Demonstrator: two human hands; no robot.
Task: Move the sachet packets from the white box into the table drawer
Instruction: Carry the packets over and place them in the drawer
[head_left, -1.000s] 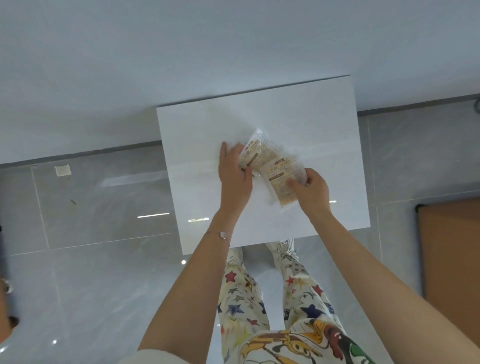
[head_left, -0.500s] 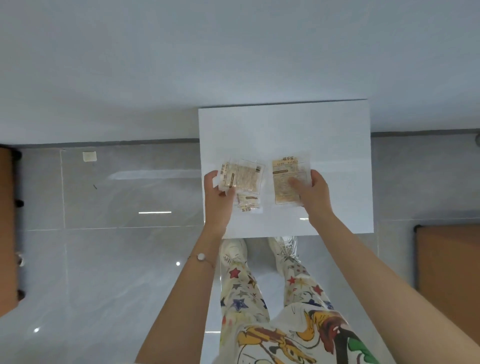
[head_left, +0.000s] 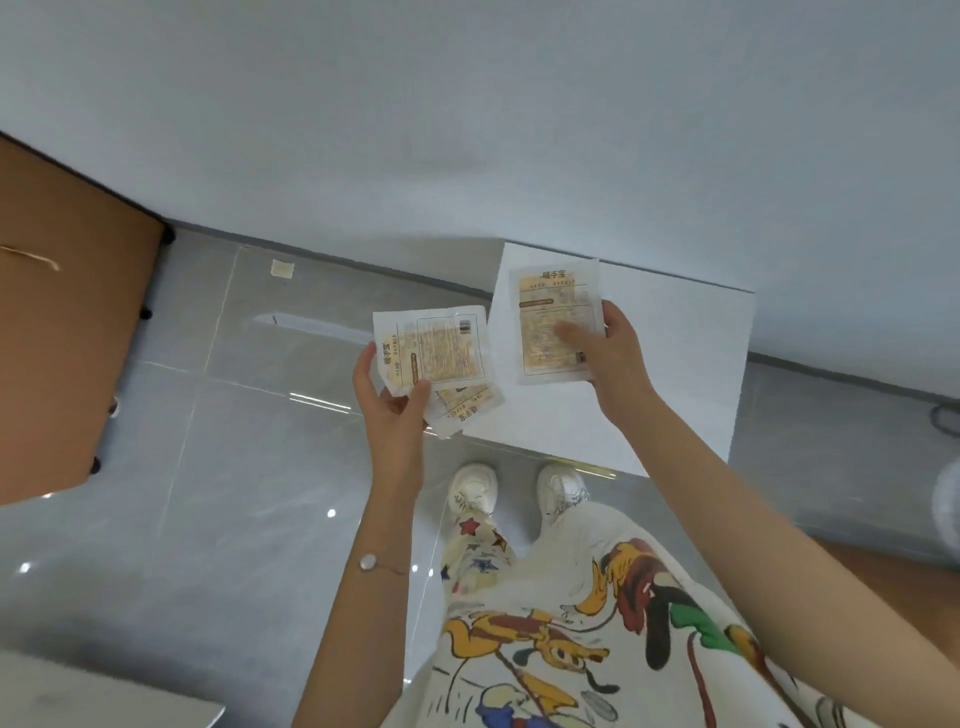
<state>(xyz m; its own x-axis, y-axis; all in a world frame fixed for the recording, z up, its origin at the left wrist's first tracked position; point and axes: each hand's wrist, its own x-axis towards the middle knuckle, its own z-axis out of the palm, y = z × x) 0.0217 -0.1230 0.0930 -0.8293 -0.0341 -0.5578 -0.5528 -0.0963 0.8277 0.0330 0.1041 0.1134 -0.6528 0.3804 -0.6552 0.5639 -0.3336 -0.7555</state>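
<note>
Change: Against half a second earlier, both hands had swung left. The left hand's load had cleared the left edge of the white box (head_left: 675, 374) and hung over the floor (head_left: 234, 493), and a brown worktop (head_left: 67, 338) had come into view at far left.
Left hand (head_left: 389, 410): fingers curled, thumb pinching a front sachet (head_left: 434, 351), with a second sachet (head_left: 465, 406) fanned out beneath it.
Right hand (head_left: 618, 364): thumb on the face of a third sachet (head_left: 556, 325), fingers behind it, held above the box's left part.
Sachets: all three were in the air and none rested on anything.
Long axes: the front sachet lay crosswise, while the third pointed away from the person.
Key relation: the brown worktop lay left of both hands, and the left hand was nearer to it.
Drawer: not visible, so whether it was open could not be told.
</note>
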